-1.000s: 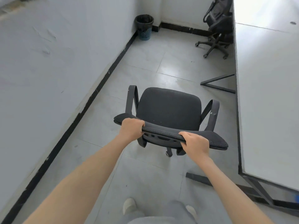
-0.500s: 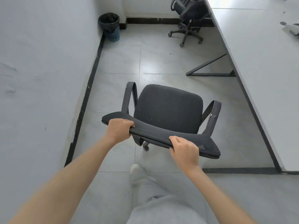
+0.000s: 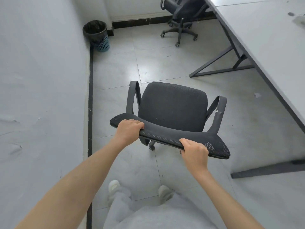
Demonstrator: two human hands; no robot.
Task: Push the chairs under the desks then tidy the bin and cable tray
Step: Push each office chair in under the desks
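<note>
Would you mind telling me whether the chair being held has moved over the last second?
Yes. The near chair has swung right toward the desk: its seat, earlier facing along the floor-tile lines, now sits angled across them.

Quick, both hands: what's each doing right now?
Left hand: closed on the chair backrest.
Right hand: closed on the same backrest.

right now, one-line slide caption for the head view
Both hands, left and right, grip a black office chair's backrest beside a long desk.
</note>
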